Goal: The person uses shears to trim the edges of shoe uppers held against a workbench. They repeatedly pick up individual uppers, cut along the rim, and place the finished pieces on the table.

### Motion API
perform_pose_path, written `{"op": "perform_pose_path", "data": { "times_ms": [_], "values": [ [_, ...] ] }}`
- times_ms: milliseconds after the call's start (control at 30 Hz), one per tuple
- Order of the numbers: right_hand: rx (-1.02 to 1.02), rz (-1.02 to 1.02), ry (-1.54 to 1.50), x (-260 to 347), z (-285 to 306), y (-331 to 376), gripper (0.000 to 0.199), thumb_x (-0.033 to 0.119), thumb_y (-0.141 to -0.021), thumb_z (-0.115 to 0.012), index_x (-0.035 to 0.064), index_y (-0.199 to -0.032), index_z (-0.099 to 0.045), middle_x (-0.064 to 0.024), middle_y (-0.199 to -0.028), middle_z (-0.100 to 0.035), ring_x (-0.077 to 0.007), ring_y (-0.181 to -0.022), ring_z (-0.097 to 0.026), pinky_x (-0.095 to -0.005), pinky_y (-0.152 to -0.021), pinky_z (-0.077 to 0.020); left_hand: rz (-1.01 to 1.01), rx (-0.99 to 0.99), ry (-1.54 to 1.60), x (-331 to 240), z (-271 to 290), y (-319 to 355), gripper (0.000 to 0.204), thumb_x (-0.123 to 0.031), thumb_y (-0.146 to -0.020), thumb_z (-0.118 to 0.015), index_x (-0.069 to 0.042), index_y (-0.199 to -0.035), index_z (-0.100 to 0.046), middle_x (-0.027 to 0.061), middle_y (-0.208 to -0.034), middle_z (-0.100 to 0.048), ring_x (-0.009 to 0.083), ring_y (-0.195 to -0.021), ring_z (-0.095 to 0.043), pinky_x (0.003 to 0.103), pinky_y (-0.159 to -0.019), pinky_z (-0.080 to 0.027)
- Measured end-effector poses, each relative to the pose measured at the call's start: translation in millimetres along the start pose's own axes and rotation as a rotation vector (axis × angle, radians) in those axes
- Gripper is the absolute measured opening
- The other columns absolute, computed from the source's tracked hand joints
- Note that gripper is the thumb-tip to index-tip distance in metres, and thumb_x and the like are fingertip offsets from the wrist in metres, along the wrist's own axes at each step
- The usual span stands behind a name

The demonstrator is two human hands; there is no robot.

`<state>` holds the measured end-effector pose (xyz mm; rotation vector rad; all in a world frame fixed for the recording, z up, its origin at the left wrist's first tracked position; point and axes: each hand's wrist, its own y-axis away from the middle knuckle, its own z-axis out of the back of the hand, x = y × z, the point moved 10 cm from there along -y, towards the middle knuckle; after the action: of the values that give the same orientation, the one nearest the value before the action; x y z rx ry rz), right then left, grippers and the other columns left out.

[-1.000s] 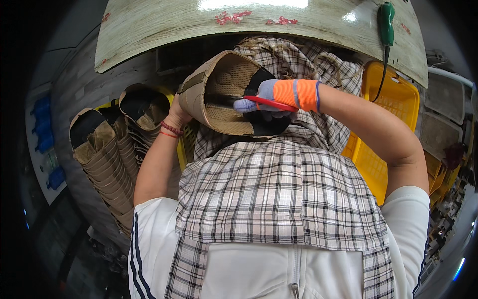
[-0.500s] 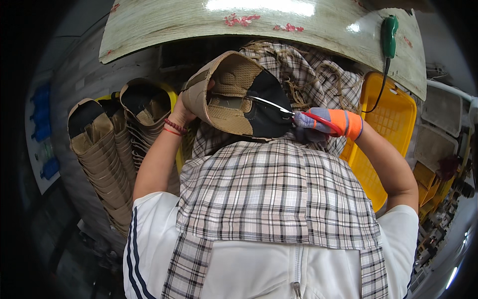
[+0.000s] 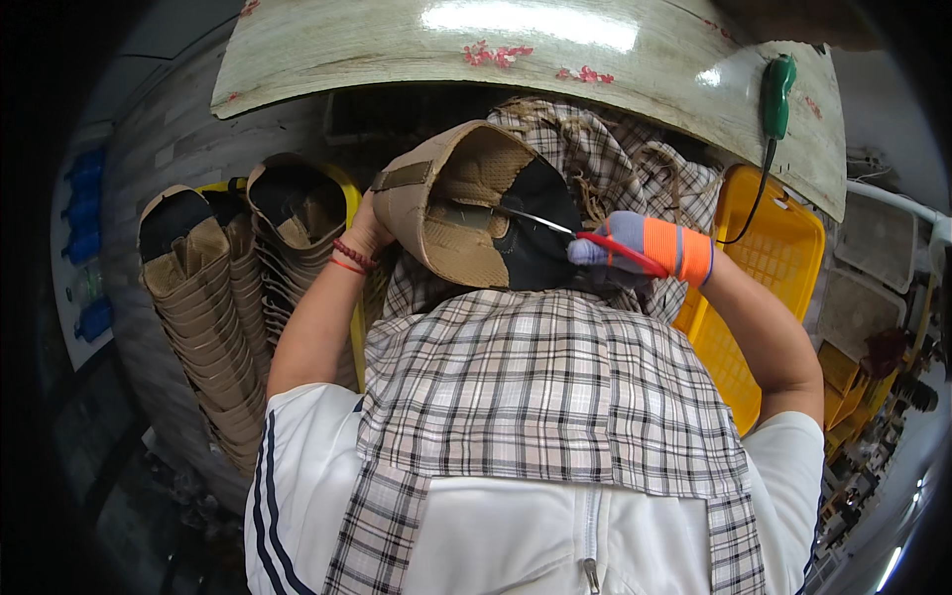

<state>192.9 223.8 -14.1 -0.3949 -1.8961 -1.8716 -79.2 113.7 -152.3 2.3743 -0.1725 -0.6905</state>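
Your left hand point(image 3: 369, 230) grips the tan boot upper point(image 3: 474, 203) by its rim, fingers closed on it, holding it up over your plaid apron point(image 3: 535, 387). Your gloved right hand point(image 3: 643, 248) is clenched on red-handled scissors point(image 3: 580, 236); it has swung back in from the right, and the blades now reach into the black lining, so trimming looks under way. Stacked uppers point(image 3: 213, 307) wait at left, beside a yellow crate point(image 3: 769, 268).

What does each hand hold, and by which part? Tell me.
The left hand holds a tan cap by its outer side, inside facing up. The gloved right hand holds red-handled scissors by the handles, blades reaching into the cap.
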Motion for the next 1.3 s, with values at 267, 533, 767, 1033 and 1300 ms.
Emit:
{"op": "perform_pose_path", "data": {
  "times_ms": [267,533,767,1033,1300],
  "values": [
    [-0.202,0.444,0.259,-9.2,-6.3,-5.9,0.040,0.041,-0.092,-0.062,0.0012,-0.099,-0.065,-0.0127,-0.061,-0.056,-0.0216,-0.055,-0.052,-0.0352,-0.057,-0.0435,-0.228,0.008,-0.441,-13.6,3.2,-4.5,0.037,-0.010,-0.089,-0.071,-0.004,-0.124,-0.061,0.0024,-0.110,-0.064,0.0165,-0.096,-0.061,0.033,-0.081,-0.053],
    [-0.154,0.037,0.140,-18.2,-6.8,-18.3,0.036,0.040,-0.087,-0.067,0.0035,-0.088,-0.070,-0.0143,-0.068,-0.066,-0.0283,-0.061,-0.063,-0.0377,-0.060,-0.0477,0.052,0.196,-0.042,18.1,25.9,-16.6,0.037,-0.013,-0.099,-0.045,-0.004,-0.135,-0.050,0.0083,-0.132,-0.059,0.0186,-0.119,-0.056,0.034,-0.101,-0.046],
    [-0.245,0.282,0.129,-32.0,-2.6,-13.2,0.033,0.029,-0.083,-0.069,0.0063,-0.107,-0.069,-0.0109,-0.071,-0.069,-0.0268,-0.063,-0.066,-0.0364,-0.060,-0.0491,-0.161,0.056,-0.453,-6.7,-16.3,1.8,0.039,-0.010,-0.088,-0.072,-0.004,-0.124,-0.060,0.0020,-0.108,-0.063,0.0136,-0.096,-0.060,0.031,-0.080,-0.053],
    [-0.164,0.397,0.393,-18.4,-10.4,-30.7,0.033,0.023,-0.079,-0.068,-0.0010,-0.101,-0.065,-0.0165,-0.071,-0.064,-0.0304,-0.062,-0.060,-0.0376,-0.059,-0.0460,-0.104,0.114,-0.370,-15.1,-38.1,12.1,0.036,-0.020,-0.099,-0.052,-0.003,-0.131,-0.056,0.0107,-0.117,-0.067,0.0186,-0.104,-0.065,0.031,-0.090,-0.053],
    [-0.182,0.177,0.234,-45.8,-7.0,-46.9,0.034,0.033,-0.082,-0.068,0.0018,-0.096,-0.070,-0.0162,-0.072,-0.066,-0.0322,-0.061,-0.059,-0.0369,-0.059,-0.0463,-0.143,0.080,-0.494,-19.2,-34.4,10.4,0.035,-0.010,-0.091,-0.064,-0.005,-0.125,-0.059,0.0053,-0.111,-0.065,0.0158,-0.098,-0.063,0.033,-0.083,-0.055]
  ]
}}
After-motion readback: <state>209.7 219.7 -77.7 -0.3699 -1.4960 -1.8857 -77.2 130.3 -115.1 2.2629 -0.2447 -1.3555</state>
